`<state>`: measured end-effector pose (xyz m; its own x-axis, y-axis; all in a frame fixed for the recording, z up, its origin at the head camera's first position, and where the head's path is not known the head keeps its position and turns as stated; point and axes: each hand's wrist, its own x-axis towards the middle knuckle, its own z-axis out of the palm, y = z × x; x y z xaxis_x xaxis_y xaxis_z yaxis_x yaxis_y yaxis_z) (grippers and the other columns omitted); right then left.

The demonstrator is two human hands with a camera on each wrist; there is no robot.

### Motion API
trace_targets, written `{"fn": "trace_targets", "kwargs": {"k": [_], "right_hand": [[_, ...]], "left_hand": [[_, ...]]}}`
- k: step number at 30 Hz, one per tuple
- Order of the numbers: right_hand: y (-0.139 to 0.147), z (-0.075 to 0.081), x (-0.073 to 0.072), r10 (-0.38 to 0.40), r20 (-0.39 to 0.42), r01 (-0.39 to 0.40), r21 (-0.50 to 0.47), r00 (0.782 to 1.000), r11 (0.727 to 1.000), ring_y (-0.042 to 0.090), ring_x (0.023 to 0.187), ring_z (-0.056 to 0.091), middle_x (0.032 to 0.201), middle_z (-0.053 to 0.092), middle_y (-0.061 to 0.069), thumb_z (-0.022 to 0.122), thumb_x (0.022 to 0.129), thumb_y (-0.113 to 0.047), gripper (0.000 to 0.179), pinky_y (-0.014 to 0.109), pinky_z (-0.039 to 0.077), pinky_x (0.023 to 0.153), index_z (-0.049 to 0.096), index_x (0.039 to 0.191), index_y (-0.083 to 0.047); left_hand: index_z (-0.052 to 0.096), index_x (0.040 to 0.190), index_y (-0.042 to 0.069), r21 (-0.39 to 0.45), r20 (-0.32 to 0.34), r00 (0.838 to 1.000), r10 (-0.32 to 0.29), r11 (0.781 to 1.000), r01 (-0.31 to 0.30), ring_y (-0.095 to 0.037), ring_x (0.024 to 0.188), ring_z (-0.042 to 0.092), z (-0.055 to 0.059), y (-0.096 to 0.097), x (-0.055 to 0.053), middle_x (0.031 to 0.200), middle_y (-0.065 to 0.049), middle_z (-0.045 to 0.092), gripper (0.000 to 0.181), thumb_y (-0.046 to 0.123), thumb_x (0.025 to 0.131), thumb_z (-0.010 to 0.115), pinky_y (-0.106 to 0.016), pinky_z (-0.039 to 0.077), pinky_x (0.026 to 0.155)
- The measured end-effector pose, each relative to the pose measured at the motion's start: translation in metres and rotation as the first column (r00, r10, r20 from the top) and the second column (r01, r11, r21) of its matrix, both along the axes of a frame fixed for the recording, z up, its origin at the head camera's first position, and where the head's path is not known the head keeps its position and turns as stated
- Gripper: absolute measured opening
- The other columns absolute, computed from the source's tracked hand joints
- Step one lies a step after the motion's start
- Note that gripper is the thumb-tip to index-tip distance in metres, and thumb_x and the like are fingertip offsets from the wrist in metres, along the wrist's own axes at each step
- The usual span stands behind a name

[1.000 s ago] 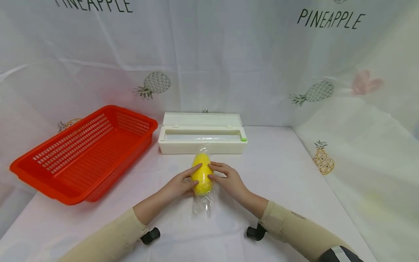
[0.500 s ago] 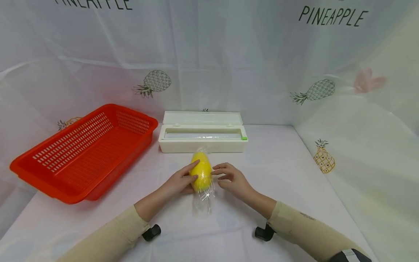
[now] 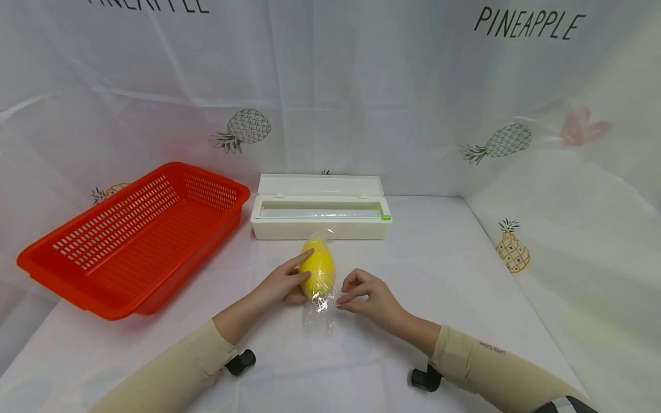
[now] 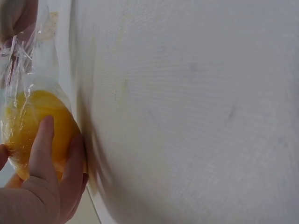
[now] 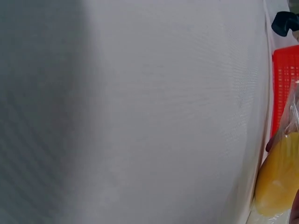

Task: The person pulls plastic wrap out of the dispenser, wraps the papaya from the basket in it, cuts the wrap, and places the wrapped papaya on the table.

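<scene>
A yellow oval fruit (image 3: 321,267), wrapped in clear cling film (image 3: 319,315), lies on the white cloth in the middle. My left hand (image 3: 281,285) grips the fruit from its left side, with fingers (image 4: 42,154) around it in the left wrist view. Loose film gathers at the fruit's near end. There my right hand (image 3: 373,298) pinches the film's right edge between thumb and fingertips. In the right wrist view the wrapped fruit shows at the right edge, and the right hand is almost wholly out of sight.
Behind the fruit stands a white cling film box (image 3: 321,230), its lid raised and a roll inside. A red plastic basket (image 3: 136,241) with slotted walls sits at the left. A pineapple-print cloth hangs at the back and right.
My right hand has left the fruit's right side, drawn back and lowered to the loose film at the near end. The left hand keeps its grip on the fruit.
</scene>
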<state>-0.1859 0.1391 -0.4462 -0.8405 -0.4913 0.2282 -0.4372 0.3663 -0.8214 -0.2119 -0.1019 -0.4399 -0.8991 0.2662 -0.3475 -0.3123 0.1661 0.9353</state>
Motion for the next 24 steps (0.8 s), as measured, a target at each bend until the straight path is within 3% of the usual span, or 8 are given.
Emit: {"fn": "trace_targets", "kwargs": {"k": [9,16,20,24], "right_hand": [[-0.002,-0.005,0.004,0.060,-0.004,-0.059,0.044,0.998,0.997,0.010,0.087,0.057,0.087,0.061,-0.011,0.083,0.075,-0.005,0.009,0.023,0.051,0.075,0.080,0.081,-0.011],[0.003,-0.002,0.004,0.098,-0.037,-0.098,0.008,0.994,0.995,0.018,0.087,0.059,0.092,0.064,-0.002,0.081,0.076,0.000,0.022,0.032,0.054,0.076,0.077,0.095,-0.010],[0.002,0.002,-0.002,0.091,-0.130,-0.089,0.021,0.987,0.996,0.016,0.087,0.058,0.092,0.062,-0.003,0.081,0.075,0.002,0.026,0.030,0.054,0.074,0.077,0.099,-0.009],[0.001,0.005,-0.012,0.127,-0.277,-0.116,0.058,0.952,0.992,0.013,0.088,0.057,0.094,0.061,-0.004,0.083,0.072,0.004,0.029,0.025,0.054,0.075,0.078,0.098,-0.008]], "left_hand": [[0.039,0.150,0.029,0.020,0.009,1.000,0.004,1.000,-0.005,-0.025,0.082,0.058,0.001,0.002,-0.001,0.132,-0.024,0.044,0.059,0.010,0.098,0.057,-0.037,0.058,0.071],[0.038,0.151,0.028,0.028,0.034,0.999,0.006,1.000,-0.007,-0.025,0.080,0.063,0.004,-0.001,-0.005,0.130,-0.027,0.043,0.058,0.010,0.099,0.055,-0.038,0.058,0.070],[0.038,0.151,0.028,0.021,0.034,0.999,-0.017,1.000,0.016,-0.026,0.084,0.065,0.006,-0.002,-0.005,0.134,-0.028,0.041,0.057,0.011,0.099,0.055,-0.039,0.058,0.071],[0.037,0.151,0.029,0.024,0.039,0.999,-0.026,0.999,0.025,-0.027,0.085,0.065,0.006,-0.002,-0.006,0.132,-0.027,0.042,0.057,0.012,0.099,0.055,-0.038,0.058,0.072]]}}
